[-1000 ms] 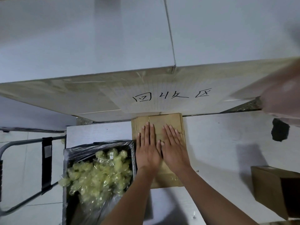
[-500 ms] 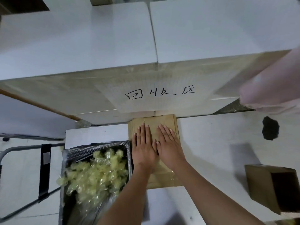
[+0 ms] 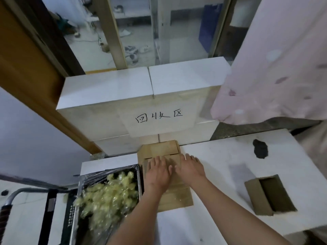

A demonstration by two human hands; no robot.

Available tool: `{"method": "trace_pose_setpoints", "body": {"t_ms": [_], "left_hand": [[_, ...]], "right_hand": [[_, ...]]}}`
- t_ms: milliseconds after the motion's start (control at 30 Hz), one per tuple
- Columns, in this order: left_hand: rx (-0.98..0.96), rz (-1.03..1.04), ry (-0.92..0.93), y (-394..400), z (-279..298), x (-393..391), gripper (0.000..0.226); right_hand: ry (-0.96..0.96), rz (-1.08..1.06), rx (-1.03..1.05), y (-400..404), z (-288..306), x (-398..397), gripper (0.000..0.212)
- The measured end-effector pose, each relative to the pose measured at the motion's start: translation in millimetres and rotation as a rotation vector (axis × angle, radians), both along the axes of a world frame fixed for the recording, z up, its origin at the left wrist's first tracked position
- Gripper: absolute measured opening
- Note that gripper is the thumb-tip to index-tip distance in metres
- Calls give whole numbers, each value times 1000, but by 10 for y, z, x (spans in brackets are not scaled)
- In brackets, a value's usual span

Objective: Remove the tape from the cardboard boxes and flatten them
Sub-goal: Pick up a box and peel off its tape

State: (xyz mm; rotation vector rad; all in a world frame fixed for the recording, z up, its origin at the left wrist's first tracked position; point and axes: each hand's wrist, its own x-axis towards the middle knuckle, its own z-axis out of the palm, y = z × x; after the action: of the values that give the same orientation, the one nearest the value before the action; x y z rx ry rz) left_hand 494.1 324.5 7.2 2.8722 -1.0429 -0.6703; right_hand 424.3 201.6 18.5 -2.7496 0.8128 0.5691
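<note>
Head view: the flat box [image 3: 165,175] lies on the table [image 3: 221,165], its far end at the white bin [image 3: 123,96]. The left hand [image 3: 157,171] and right hand [image 3: 192,169] press on it, fingers straight and slightly spread. It looks light, stiff and springy; best gripped by its side edges. The tray [image 3: 138,175] holds yellowish wrapped lumps. An open box [image 3: 269,195] looks empty.
</note>
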Motion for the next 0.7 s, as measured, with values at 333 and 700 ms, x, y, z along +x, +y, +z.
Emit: {"method": "trace_pose_setpoints", "body": {"t_ms": [333,700], "left_hand": [[-14,-143,-6,317,426,-785,57],[-29,-329,-57,612,647,-1878,56]], "right_hand": [[47,-57,-74,333,517,-1028,61],[42,-168,-132,783,802,-2283,55]]}}
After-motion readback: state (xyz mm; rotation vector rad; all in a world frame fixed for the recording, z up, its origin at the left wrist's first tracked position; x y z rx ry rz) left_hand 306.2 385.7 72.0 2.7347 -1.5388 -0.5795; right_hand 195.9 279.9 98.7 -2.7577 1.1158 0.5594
